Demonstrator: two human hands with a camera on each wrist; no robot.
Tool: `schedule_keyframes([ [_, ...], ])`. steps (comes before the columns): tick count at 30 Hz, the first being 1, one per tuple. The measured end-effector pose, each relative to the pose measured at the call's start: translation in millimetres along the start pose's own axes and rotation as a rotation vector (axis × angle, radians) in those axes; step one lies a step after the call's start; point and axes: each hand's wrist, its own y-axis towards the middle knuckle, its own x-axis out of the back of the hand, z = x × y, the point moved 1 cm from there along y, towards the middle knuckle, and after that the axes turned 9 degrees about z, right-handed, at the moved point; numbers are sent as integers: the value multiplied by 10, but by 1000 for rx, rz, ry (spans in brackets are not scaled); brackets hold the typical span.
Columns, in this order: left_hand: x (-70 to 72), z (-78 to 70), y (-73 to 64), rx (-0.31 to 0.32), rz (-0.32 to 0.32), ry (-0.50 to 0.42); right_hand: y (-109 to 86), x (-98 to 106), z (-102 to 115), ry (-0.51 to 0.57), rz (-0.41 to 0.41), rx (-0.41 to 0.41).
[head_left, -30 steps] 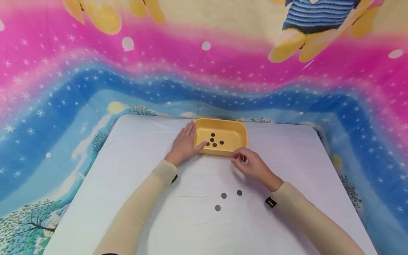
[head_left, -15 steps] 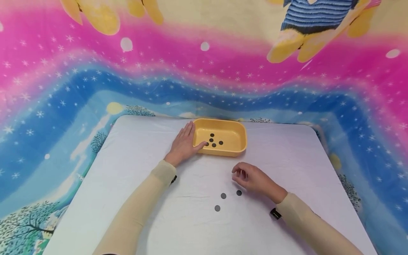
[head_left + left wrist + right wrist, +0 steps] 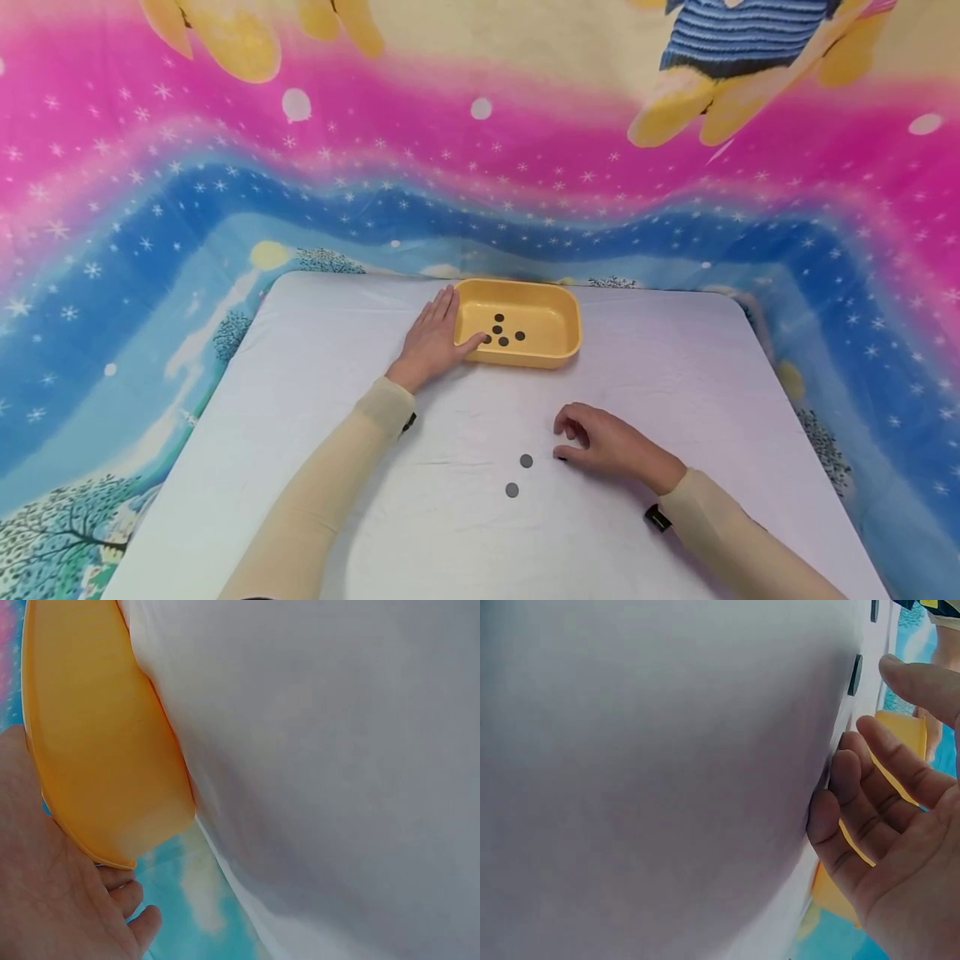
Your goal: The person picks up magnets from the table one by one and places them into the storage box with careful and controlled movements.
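Observation:
A yellow rectangular tray point(image 3: 551, 322) sits at the table's far edge, with several small dark round discs point(image 3: 499, 318) inside it. My left hand point(image 3: 431, 340) lies with straight fingers along the tray's left side, its thumb over the near left rim. In the left wrist view the fingertips touch the tray wall point(image 3: 112, 750). My right hand point(image 3: 611, 442) is low over the table, fingers bent loosely and thumb apart from them. A disc point(image 3: 562, 458) shows partly below its thumb. Two grey discs point(image 3: 527, 461) lie to its left. The right wrist view shows a disc point(image 3: 855, 675) between thumb and fingers, untouched.
White cloth covers the table point(image 3: 420, 517). A patterned pink and blue cloth point(image 3: 480, 192) hangs behind the table and along its sides. Black bands with small devices point(image 3: 657, 518) are on both wrists.
My right hand has moved from the tray's near right corner back toward the loose discs, now partly covering the rightmost one. The left hand and tray have stayed put.

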Motion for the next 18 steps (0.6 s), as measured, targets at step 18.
schedule_keyframes([
  [18,0,-10,-8,0,-4,6,-67,-24,21,-83,-17,52],
])
